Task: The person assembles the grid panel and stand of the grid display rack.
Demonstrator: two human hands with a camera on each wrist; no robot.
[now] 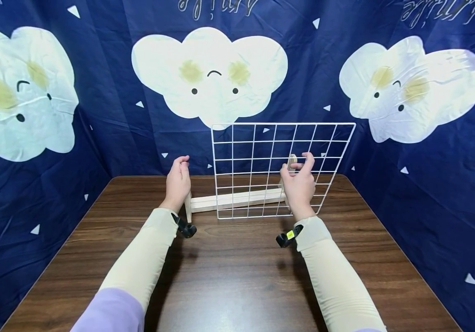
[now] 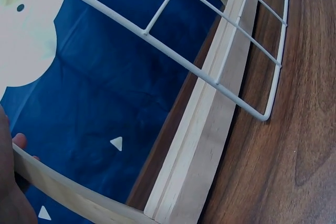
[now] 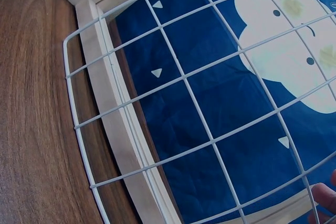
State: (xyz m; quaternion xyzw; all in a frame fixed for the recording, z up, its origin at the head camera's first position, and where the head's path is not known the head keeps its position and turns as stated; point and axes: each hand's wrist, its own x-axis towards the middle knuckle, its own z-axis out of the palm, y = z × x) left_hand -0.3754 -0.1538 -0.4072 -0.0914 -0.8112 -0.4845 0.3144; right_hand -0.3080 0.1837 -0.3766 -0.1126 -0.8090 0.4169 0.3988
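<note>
A white wire grid panel (image 1: 264,159) stands up in front of a pale wooden stand, whose grooved crossbar (image 1: 241,199) shows through the mesh. With curled fingers and thumb my right hand (image 1: 300,186) holds the grid on its right part, close to the stand's right upright (image 1: 293,160). My left hand (image 1: 177,184) grips the stand's left upright (image 1: 188,207); in the left wrist view its fingertips (image 2: 20,141) show past the upright's edge. The grid's lower corner (image 2: 265,116) hangs in front of the crossbar, outside its groove (image 2: 181,166).
The brown wood-grain table (image 1: 237,276) spreads out below both arms. A dark blue curtain (image 1: 108,115) with white clouds and small triangles closes off the back and both sides. Each wrist wears a strapped black camera (image 1: 186,229).
</note>
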